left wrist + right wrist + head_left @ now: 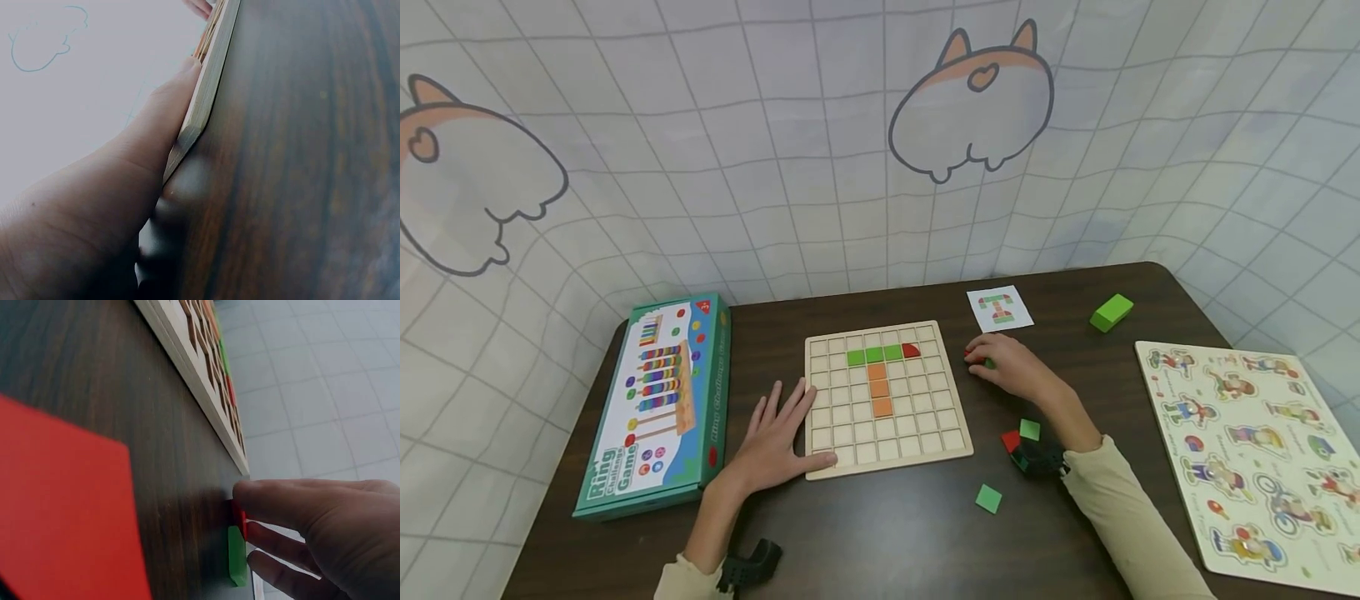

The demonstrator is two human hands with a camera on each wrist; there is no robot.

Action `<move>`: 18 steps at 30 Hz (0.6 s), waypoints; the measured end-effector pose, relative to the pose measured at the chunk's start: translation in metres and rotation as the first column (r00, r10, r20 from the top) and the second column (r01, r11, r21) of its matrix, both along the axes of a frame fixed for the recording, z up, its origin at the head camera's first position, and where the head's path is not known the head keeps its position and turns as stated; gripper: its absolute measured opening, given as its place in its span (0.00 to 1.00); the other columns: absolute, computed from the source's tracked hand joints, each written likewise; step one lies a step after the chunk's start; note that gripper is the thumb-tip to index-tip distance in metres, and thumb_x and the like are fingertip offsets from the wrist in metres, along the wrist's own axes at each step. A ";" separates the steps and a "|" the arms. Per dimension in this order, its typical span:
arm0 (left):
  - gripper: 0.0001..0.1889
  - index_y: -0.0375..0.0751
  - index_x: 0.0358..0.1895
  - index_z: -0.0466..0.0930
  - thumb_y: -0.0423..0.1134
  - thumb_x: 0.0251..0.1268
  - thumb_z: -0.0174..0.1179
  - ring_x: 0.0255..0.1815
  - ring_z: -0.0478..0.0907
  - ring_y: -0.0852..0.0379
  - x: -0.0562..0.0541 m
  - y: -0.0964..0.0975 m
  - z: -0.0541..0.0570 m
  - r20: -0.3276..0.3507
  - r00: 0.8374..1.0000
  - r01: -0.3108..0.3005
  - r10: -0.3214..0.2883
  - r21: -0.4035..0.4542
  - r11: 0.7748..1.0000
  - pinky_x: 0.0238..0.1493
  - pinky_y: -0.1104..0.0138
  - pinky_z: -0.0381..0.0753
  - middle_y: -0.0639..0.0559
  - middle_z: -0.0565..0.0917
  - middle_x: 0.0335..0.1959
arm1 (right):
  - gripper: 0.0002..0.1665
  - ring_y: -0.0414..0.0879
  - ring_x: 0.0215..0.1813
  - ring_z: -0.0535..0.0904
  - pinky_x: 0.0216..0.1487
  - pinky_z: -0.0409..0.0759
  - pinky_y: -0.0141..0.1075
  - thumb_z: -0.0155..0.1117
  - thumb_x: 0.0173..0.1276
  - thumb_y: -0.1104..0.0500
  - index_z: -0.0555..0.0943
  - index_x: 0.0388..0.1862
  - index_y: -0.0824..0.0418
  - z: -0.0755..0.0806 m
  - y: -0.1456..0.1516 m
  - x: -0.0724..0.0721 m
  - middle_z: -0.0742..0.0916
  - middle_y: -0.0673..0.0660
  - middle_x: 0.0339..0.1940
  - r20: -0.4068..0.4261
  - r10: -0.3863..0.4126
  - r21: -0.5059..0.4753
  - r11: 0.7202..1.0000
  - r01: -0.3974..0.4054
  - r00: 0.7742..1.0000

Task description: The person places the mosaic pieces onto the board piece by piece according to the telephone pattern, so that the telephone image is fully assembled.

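Note:
A square wooden grid board (pixel 925 425) lies on the dark table. In its cells sit green squares (pixel 875 355), a red rounded piece (pixel 911 350) and a column of orange squares (pixel 880 389). My left hand (pixel 777 440) rests on the board's left edge, fingers spread and thumb (pixel 159 115) along the near corner. Right of the board, my right hand (pixel 1011 367) pinches a small red piece (pixel 238 516) at the table surface between thumb and fingertips. A green piece (pixel 237 556) lies right beside it, partly under the hand in the head view.
A patterned card (pixel 1000 308) and a green block (pixel 1111 312) lie at the back. Loose green squares (pixel 988 498) and a red piece (pixel 1011 441) lie near the right wrist. A ring game box (pixel 718 392) stands left, a picture puzzle board (pixel 1172 417) right.

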State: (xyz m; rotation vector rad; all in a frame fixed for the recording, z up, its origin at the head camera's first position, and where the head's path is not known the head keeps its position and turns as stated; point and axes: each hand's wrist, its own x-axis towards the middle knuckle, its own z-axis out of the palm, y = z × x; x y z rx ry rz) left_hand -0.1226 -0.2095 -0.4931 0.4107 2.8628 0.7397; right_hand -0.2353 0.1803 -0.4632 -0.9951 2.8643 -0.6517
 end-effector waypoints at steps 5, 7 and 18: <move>0.55 0.51 0.79 0.46 0.69 0.51 0.63 0.81 0.33 0.36 -0.001 0.000 0.001 -0.003 1.000 0.006 -0.006 -0.007 1.000 0.75 0.39 0.32 0.48 0.45 0.81 | 0.08 0.57 0.52 0.81 0.54 0.79 0.51 0.66 0.64 0.65 0.86 0.41 0.66 0.000 -0.002 -0.001 0.86 0.62 0.48 -0.025 0.000 0.021 1.000 0.000 1.000; 0.55 0.51 0.79 0.46 0.70 0.51 0.63 0.81 0.33 0.36 -0.001 0.001 0.002 -0.001 1.000 0.006 -0.006 -0.011 1.000 0.75 0.39 0.32 0.48 0.45 0.81 | 0.07 0.57 0.52 0.81 0.54 0.79 0.51 0.66 0.64 0.66 0.86 0.40 0.65 -0.001 -0.002 -0.001 0.86 0.62 0.48 -0.034 0.001 0.030 1.000 0.000 0.999; 0.56 0.51 0.79 0.46 0.70 0.51 0.63 0.81 0.32 0.37 0.000 0.001 0.003 0.009 1.000 -0.002 0.002 -0.004 1.000 0.75 0.39 0.32 0.49 0.44 0.81 | 0.04 0.53 0.45 0.82 0.47 0.81 0.48 0.68 0.63 0.66 0.84 0.36 0.63 -0.005 -0.004 -0.003 0.86 0.58 0.39 -0.081 -0.008 0.012 1.000 0.009 0.997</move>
